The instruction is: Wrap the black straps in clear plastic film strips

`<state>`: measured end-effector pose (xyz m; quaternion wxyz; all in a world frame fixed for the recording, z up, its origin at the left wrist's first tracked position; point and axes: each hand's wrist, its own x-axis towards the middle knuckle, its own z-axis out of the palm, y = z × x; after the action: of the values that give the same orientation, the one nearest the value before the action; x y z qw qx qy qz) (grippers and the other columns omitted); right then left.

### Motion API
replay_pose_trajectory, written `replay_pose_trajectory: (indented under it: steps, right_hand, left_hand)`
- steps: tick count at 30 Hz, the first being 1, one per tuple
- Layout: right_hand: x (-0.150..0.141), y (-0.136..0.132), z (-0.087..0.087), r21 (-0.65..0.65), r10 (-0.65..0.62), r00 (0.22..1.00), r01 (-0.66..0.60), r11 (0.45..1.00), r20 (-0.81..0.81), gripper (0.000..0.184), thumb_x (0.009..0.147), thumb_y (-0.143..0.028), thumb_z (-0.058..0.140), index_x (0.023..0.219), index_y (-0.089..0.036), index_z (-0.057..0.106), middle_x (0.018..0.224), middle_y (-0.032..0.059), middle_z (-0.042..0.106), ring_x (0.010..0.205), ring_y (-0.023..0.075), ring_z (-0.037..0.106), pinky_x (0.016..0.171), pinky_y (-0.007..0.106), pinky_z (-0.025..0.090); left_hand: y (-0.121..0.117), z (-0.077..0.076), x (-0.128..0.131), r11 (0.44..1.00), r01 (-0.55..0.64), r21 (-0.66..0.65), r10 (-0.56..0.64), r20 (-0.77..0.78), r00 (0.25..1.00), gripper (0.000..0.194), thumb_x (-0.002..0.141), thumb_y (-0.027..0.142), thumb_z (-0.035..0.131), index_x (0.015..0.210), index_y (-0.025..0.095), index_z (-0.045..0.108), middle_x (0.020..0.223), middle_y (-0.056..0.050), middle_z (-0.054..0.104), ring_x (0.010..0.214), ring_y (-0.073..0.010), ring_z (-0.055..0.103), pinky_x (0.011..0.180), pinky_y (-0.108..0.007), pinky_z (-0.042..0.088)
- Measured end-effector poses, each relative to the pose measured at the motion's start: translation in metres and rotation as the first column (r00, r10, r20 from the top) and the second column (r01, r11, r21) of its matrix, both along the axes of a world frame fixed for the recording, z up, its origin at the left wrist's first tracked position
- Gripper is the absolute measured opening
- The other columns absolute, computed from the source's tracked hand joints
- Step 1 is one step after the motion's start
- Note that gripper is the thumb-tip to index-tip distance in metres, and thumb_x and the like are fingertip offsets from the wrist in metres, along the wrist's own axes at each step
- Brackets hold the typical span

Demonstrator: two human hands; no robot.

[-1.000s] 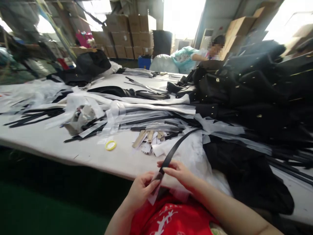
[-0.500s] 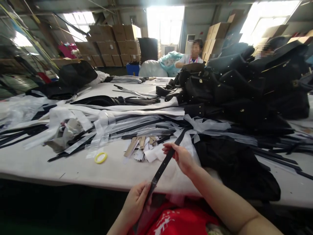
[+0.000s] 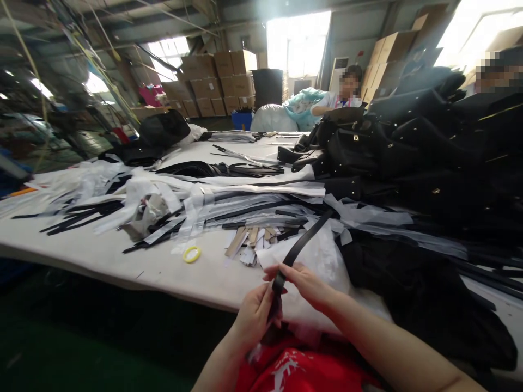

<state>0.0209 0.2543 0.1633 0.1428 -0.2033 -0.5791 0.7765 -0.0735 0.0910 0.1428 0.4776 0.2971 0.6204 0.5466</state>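
A long black strap (image 3: pixel 307 238) runs from the heap on the table down toward me, its near part bent between my hands. My left hand (image 3: pixel 256 314) grips it low, thumb on top, at the table's front edge. Just above, my right hand (image 3: pixel 300 280) pinches the same strap from the right side. The two hands are almost touching. The strap's lower end is hidden behind my left hand. Beneath the strap lies a crumpled white sheet (image 3: pixel 327 261). Left of it are cardboard and paper scraps (image 3: pixel 249 242).
A yellow tape ring (image 3: pixel 192 254) lies on the white table (image 3: pixel 163 272). Black bags (image 3: pixel 347 152) are piled at the right, with black fabric (image 3: pixel 408 288) nearer me. More straps and clear wrapping (image 3: pixel 241 209) cross the middle. A co-worker (image 3: pixel 347 90) is beyond the table.
My hands have come closer together along the strap, my left hand moving up and right. The strap, straight between them before, is now bent there. The view has turned left.
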Motion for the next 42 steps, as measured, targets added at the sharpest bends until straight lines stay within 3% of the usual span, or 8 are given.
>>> replay_pose_trajectory:
  steps: [5,8,11,15,17,22,28,42]
  right_hand:
    - [0.0,0.017,0.026,0.045,-0.124,0.985,0.13,0.99,-0.122,0.046,0.082,-0.053,0.07,0.114,-0.02,0.073,0.102,0.009,0.075,0.104,0.0248,0.066,0.102,0.042,0.042]
    - [-0.008,0.018,0.054,0.181,0.076,0.988,-0.051,0.982,-0.133,0.045,0.083,-0.053,0.069,0.111,-0.019,0.074,0.098,0.0092,0.075,0.1,0.0258,0.067,0.099,0.043,0.046]
    - [-0.017,0.021,0.084,0.226,0.197,0.973,-0.166,0.96,-0.122,0.048,0.081,-0.052,0.072,0.116,-0.019,0.072,0.1,0.0092,0.075,0.097,0.027,0.068,0.093,0.043,0.051]
    - [-0.025,0.046,0.122,0.11,-0.132,0.958,0.165,0.98,-0.255,0.044,0.087,-0.056,0.06,0.11,-0.021,0.073,0.101,0.0103,0.075,0.106,0.0275,0.068,0.1,0.043,0.049]
    - [-0.029,0.051,0.134,0.155,-0.137,0.954,0.183,0.971,-0.267,0.046,0.089,-0.058,0.056,0.107,-0.02,0.074,0.103,0.0108,0.075,0.109,0.0279,0.067,0.102,0.043,0.047]
    - [-0.034,0.037,0.138,0.296,0.142,0.982,-0.1,0.95,-0.122,0.053,0.084,-0.059,0.063,0.115,-0.016,0.072,0.108,0.0128,0.074,0.107,0.0307,0.067,0.096,0.045,0.05]
    - [-0.032,0.063,0.148,0.18,-0.112,0.965,0.157,0.971,-0.237,0.043,0.092,-0.053,0.052,0.111,-0.019,0.071,0.101,0.0113,0.075,0.106,0.0268,0.068,0.094,0.041,0.052]
    - [-0.027,0.072,0.146,0.238,-0.124,0.952,0.194,0.952,-0.281,0.04,0.088,-0.046,0.063,0.117,-0.021,0.07,0.102,0.009,0.075,0.104,0.0249,0.067,0.088,0.037,0.053]
  left_hand:
    - [0.009,0.022,-0.007,1.0,0.012,0.018,-0.01,-0.09,0.996,0.059,0.089,0.07,0.044,0.075,0.014,0.058,0.053,0.001,0.058,0.041,-0.0094,0.054,0.04,-0.018,0.037]
    - [0.024,0.05,-0.014,0.992,-0.016,0.124,0.033,-0.142,0.989,0.057,0.09,0.069,0.043,0.075,0.015,0.055,0.056,0.0,0.06,0.044,-0.0101,0.057,0.042,-0.018,0.042]
    - [0.037,0.077,-0.022,0.977,-0.044,0.208,0.088,-0.208,0.974,0.056,0.089,0.071,0.042,0.073,0.018,0.05,0.049,0.005,0.052,0.033,-0.0066,0.046,0.033,-0.016,0.032]
    - [0.048,0.094,-0.031,0.978,-0.007,0.208,0.064,-0.268,0.961,0.058,0.086,0.074,0.043,0.071,0.018,0.05,0.046,0.007,0.046,0.03,-0.0056,0.041,0.028,-0.015,0.028]
    - [0.053,0.1,-0.033,0.971,0.006,0.24,0.051,-0.23,0.972,0.059,0.085,0.075,0.043,0.074,0.018,0.052,0.047,0.005,0.052,0.033,-0.0077,0.048,0.03,-0.016,0.034]
    - [0.064,0.121,-0.035,0.932,-0.007,0.363,0.062,-0.14,0.988,0.056,0.087,0.072,0.044,0.08,0.017,0.054,0.05,0.004,0.057,0.035,-0.0086,0.051,0.035,-0.018,0.041]
    - [0.06,0.12,-0.038,0.95,0.033,0.31,0.031,-0.199,0.98,0.059,0.084,0.075,0.046,0.071,0.017,0.052,0.045,0.006,0.051,0.032,-0.0068,0.046,0.03,-0.016,0.035]
    - [0.058,0.114,-0.043,0.937,0.07,0.342,-0.063,-0.03,0.998,0.061,0.077,0.077,0.054,0.079,0.016,0.056,0.053,0.0,0.064,0.039,-0.0114,0.059,0.037,-0.019,0.044]
